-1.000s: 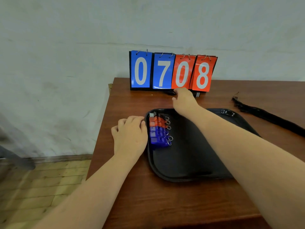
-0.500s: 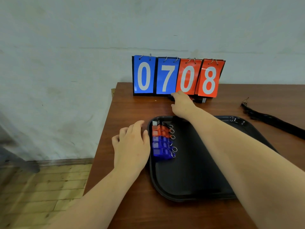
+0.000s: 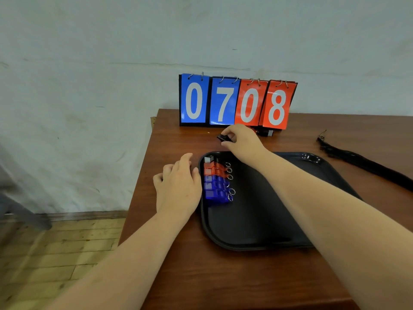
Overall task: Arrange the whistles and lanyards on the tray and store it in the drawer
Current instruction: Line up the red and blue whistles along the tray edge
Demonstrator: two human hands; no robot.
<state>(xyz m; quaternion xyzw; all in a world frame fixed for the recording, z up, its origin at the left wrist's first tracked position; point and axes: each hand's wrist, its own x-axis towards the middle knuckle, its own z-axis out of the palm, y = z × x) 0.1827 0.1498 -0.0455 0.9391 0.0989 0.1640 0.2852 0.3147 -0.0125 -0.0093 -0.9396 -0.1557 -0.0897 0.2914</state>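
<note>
A black tray [image 3: 263, 233] lies on the brown table. Along its left side sits a row of whistles with key rings: a black one [image 3: 210, 159] at the far end, then red ones [image 3: 214, 170], then blue ones [image 3: 215, 190]. My right hand [image 3: 242, 140] is just beyond the tray's far rim and pinches a black whistle [image 3: 223, 138] above the table. My left hand [image 3: 178, 186] rests flat on the table, fingers relaxed, touching the tray's left rim. A bundle of black lanyards [image 3: 362, 163] lies on the table to the right.
A flip scoreboard [image 3: 237, 101] reading 0708 stands at the table's far edge against the white wall. Another small dark whistle [image 3: 266, 132] lies at its base. The table's left edge drops to a wooden floor [image 3: 55, 253].
My right hand drew back from the scoreboard's base and now holds a black whistle lifted off the table. My left hand stayed by the tray's left rim.
</note>
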